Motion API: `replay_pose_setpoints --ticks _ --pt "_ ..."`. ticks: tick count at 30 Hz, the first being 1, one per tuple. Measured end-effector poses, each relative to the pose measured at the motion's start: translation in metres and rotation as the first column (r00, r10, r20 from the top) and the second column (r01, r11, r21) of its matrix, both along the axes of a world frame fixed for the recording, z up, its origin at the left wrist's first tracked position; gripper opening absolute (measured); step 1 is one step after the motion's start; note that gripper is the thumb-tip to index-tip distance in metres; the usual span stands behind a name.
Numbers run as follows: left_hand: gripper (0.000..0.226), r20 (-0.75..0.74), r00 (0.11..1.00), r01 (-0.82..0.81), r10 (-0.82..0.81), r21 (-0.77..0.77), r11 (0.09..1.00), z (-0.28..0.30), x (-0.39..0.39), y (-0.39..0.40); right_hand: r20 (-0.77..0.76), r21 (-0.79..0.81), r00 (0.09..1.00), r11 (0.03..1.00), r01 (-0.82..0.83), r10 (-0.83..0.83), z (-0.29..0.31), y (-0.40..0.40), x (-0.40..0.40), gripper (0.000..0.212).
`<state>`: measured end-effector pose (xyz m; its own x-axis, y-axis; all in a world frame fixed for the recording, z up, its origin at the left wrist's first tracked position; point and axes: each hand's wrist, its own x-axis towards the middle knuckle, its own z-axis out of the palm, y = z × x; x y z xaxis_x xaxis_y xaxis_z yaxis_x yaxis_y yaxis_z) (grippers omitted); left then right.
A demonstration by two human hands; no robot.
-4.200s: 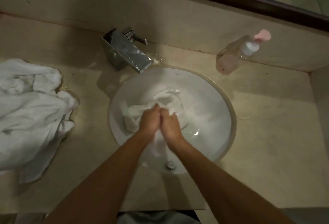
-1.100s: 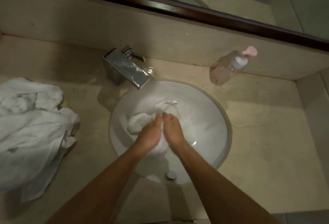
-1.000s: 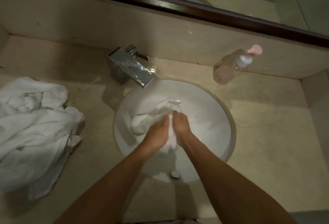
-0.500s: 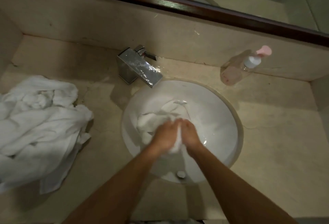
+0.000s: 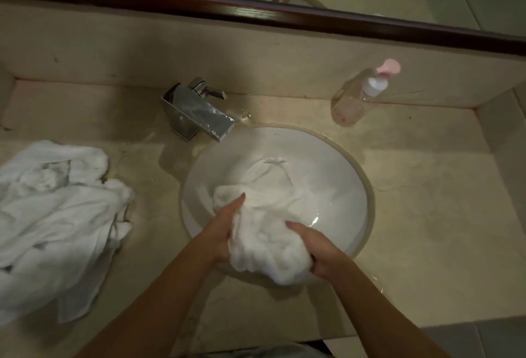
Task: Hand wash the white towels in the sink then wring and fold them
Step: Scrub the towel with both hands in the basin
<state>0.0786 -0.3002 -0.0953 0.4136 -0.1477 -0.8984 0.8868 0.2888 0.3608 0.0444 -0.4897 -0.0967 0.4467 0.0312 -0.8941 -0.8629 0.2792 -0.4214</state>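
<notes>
A wet white towel (image 5: 264,246) is bunched over the near side of the round white sink (image 5: 336,164), its far end trailing into the basin. My left hand (image 5: 223,231) grips the bundle's left side, fingers stretched toward the basin. My right hand (image 5: 316,251) grips the bundle's right side, fingers wrapped over the cloth. A heap of other white towels (image 5: 54,215) lies on the counter to the left.
A square chrome faucet (image 5: 196,114) stands behind the sink at the left. A clear pump bottle with a pink top (image 5: 361,93) lies tilted at the back right. The beige counter (image 5: 427,201) is walled behind and on both sides, with a mirror above.
My hands have spread apart from rubbing together and drawn the towel toward the sink's near rim as a thick bundle. The camera has shifted, so the sink sits further right in view.
</notes>
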Motion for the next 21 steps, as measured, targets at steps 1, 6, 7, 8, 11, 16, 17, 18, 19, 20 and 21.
replay_pose_setpoints --ticks 1,6,7,8,11,16,17,18,19,20,21 --pt "0.038 0.015 0.997 0.068 -0.069 0.06 0.996 -0.003 -0.001 -0.006 0.06 -0.125 0.997 0.991 -0.042 0.05 -0.001 0.005 0.006 0.033" --pt "0.072 0.231 0.945 0.103 -0.232 0.463 0.88 -0.013 0.022 -0.011 0.343 -0.231 0.922 0.967 -0.104 0.181 0.028 0.031 0.037 0.039" --pt "0.083 0.236 0.959 0.053 -0.157 0.397 0.916 -0.013 0.03 -0.012 0.35 -0.314 0.883 0.927 -0.205 0.314 0.033 0.042 0.039 0.049" --pt "0.085 0.204 0.977 -0.003 -0.068 0.327 0.945 -0.012 0.035 -0.016 0.354 -0.398 0.836 0.876 -0.271 0.419 0.03 0.051 0.041 0.059" --pt "0.069 0.261 0.939 0.101 -0.223 0.41 0.906 0.012 0.031 -0.036 0.378 -0.568 0.851 0.817 -0.096 0.363 0.013 0.067 0.059 0.049" --pt "0.058 0.294 0.811 0.287 -0.505 0.553 0.783 0.007 0.031 -0.029 0.229 -0.472 0.951 0.878 -0.075 0.205 -0.001 0.078 0.076 0.064" --pt "0.059 0.316 0.847 0.253 -0.428 0.47 0.846 0.003 0.037 -0.024 0.243 -0.455 0.929 0.878 -0.146 0.281 0.005 0.085 0.071 0.076" --pt "0.061 0.333 0.866 0.218 -0.374 0.423 0.88 -0.001 0.04 -0.023 0.256 -0.475 0.907 0.861 -0.183 0.334 0.004 0.086 0.068 0.084" --pt "0.063 0.323 0.856 0.247 -0.404 0.432 0.867 0.003 0.038 -0.025 0.256 -0.511 0.905 0.842 -0.172 0.34 0.0 0.081 0.072 0.08" --pt "0.063 0.315 0.825 0.293 -0.47 0.472 0.832 0.008 0.035 -0.029 0.239 -0.544 0.923 0.829 -0.13 0.301 -0.007 0.072 0.081 0.068" --pt "0.06 0.309 0.794 0.333 -0.523 0.498 0.8 0.009 0.031 -0.034 0.203 -0.542 0.954 0.837 -0.077 0.219 -0.014 0.063 0.087 0.059"
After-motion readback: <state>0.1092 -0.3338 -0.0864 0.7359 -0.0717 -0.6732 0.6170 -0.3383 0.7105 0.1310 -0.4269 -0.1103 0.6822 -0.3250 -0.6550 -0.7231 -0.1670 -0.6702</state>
